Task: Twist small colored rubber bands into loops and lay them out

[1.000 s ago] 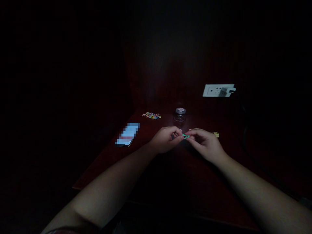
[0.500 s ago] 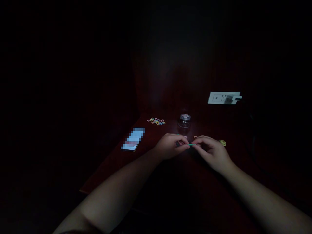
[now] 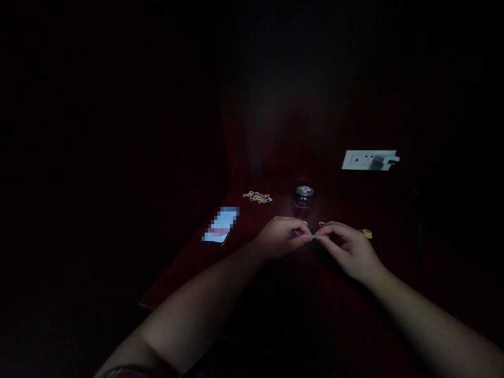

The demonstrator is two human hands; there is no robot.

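Note:
Between my fingertips is a small green band (image 3: 314,236), pinched from both sides above the dark red table. My left hand (image 3: 281,238) grips its left end with thumb and fingers. The right end is held by my right hand (image 3: 350,249) in the same kind of pinch. Just beyond my hands, a pink band (image 3: 322,224) lies on the table, partly hidden by my right fingers. Yellow bands (image 3: 367,233) lie beside the back of my right hand. Behind my hands stands a clear jar (image 3: 303,198) with a lid.
A pile of colourful bands (image 3: 258,197) lies at the back left of the table (image 3: 177,273). A phone with a lit, pixelated screen (image 3: 221,224) lies near the left edge. On the back wall is a white socket plate (image 3: 360,159) with a plug.
The whole view has shifted, so things appear slightly further right. My hands have come a little closer together, and less of the green band shows between them.

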